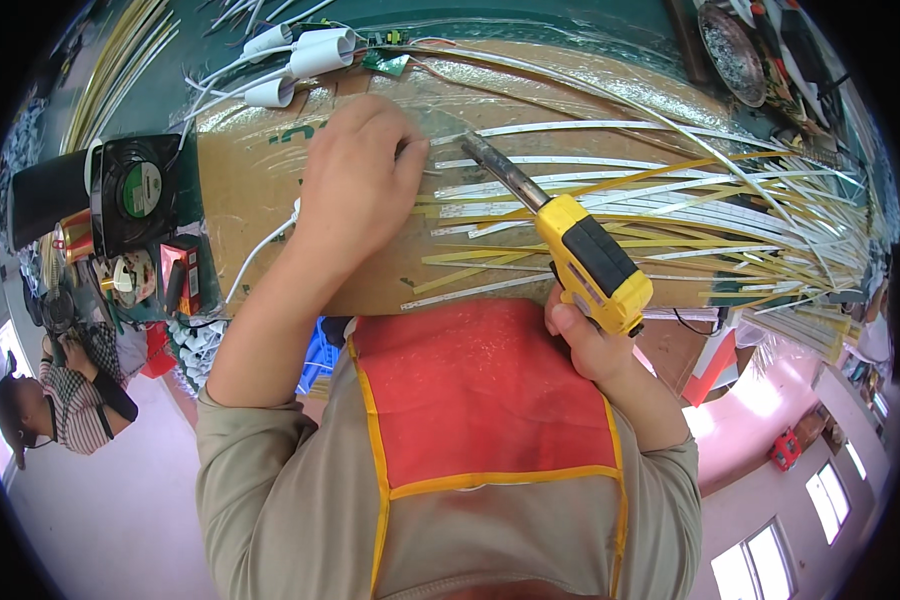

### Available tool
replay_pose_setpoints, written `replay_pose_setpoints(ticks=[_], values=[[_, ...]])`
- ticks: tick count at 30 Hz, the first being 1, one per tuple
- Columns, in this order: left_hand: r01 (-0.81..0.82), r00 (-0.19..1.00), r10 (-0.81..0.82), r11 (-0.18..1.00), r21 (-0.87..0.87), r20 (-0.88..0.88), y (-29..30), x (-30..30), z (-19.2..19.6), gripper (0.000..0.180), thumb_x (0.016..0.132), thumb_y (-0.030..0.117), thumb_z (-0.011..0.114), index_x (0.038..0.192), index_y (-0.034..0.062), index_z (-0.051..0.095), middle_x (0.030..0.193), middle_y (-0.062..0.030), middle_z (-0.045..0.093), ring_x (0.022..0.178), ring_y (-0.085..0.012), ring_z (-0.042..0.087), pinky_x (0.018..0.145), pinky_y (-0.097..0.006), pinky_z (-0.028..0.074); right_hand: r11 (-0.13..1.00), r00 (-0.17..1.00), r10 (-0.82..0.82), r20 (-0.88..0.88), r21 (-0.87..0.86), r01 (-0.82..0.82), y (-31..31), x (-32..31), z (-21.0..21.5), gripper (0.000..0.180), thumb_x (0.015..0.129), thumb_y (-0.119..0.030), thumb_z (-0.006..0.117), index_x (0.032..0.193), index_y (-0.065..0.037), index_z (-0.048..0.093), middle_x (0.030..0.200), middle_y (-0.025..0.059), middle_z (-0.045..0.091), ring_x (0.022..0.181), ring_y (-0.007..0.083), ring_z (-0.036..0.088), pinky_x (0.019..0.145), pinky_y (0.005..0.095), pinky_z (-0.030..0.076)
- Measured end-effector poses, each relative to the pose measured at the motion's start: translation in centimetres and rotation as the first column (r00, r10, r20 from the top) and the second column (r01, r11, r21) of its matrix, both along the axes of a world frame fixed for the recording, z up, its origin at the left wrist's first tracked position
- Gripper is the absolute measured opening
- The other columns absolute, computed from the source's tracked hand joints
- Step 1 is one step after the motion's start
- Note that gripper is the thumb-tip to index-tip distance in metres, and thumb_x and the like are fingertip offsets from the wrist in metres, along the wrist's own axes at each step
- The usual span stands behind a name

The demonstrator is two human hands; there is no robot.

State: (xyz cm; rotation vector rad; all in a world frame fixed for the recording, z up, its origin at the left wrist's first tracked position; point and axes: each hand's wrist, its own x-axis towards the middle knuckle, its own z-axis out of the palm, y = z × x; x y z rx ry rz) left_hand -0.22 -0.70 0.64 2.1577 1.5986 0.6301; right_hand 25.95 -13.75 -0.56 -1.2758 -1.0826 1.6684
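Observation:
A yellow and black soldering gun [595,260] is gripped in my right hand [592,335], its metal barrel slanting up and left. The tip is close to the left end of a white LED strip [580,126]. Left of that tip, my left hand [365,170] is closed above the cardboard [255,205]. Its fingertips are mostly hidden, and I cannot make out what they pinch. More white and yellow LED strips [610,212] fan out across the board, bunching together at the right.
White cylindrical housings [320,52] with wires lie beyond my left hand, beside a green circuit board [386,62]. A black fan [135,195] and a red box [180,272] stand at the left. A round metal dish [732,55] sits far right. Another person [70,400] works at left.

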Motion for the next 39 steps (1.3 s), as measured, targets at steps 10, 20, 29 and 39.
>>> replay_pose_setpoints(ticks=[10, 20, 29, 39], values=[[-0.026, 1.0, 0.027, 0.999, 0.04, -0.016, 0.0, 0.2, -0.5, 0.008, 0.082, 0.008, 0.066, 0.084, 0.0001, 0.064, 0.097, -0.0143, 0.063, 0.095, -0.0348, 0.06, 0.085, -0.042, 0.047, 1.0, 1.0, -0.005, -0.008, 0.007, 0.005, 0.1, 0.0, 0.0, 0.02, 0.086, -0.003, 0.071, 0.103, -0.001, 0.062, 0.085, 0.0018, 0.062, 0.075, 0.0106, 0.058, 0.066, 0.026, 0.047], [-0.025, 0.998, 0.028, 0.998, 0.064, -0.048, 0.0, 0.1, -0.9, 0.008, 0.08, 0.009, 0.067, 0.082, 0.0015, 0.063, 0.097, -0.0132, 0.064, 0.095, -0.0344, 0.059, 0.086, -0.042, 0.046, 0.997, 0.996, 0.062, 0.065, 0.042, -0.065, -0.1, 0.1, -0.4, 0.034, 0.089, -0.013, 0.065, 0.118, -0.001, 0.051, 0.081, 0.0061, 0.057, 0.069, 0.0131, 0.053, 0.062, 0.0284, 0.046], [-0.006, 0.999, 0.01, 0.996, 0.086, -0.053, 0.1, 0.1, -1.0, 0.008, 0.078, 0.008, 0.067, 0.079, 0.0018, 0.062, 0.093, -0.0128, 0.063, 0.093, -0.0345, 0.059, 0.084, -0.043, 0.046, 0.991, 0.992, 0.111, 0.064, 0.063, -0.115, 0.2, -0.1, -0.2, 0.045, 0.091, -0.017, 0.062, 0.127, 0.002, 0.044, 0.079, 0.0076, 0.054, 0.066, 0.0135, 0.049, 0.06, 0.0285, 0.044], [-0.01, 0.999, 0.015, 0.993, 0.115, -0.049, 0.1, 0.2, -1.2, 0.007, 0.076, 0.007, 0.067, 0.079, 0.0023, 0.062, 0.092, -0.0126, 0.063, 0.09, -0.0343, 0.059, 0.082, -0.043, 0.047, 0.986, 0.98, 0.135, 0.144, 0.074, -0.147, 0.6, -0.4, -0.5, 0.04, 0.09, -0.015, 0.06, 0.123, 0.003, 0.046, 0.076, 0.007, 0.055, 0.063, 0.0131, 0.05, 0.059, 0.0276, 0.044]])
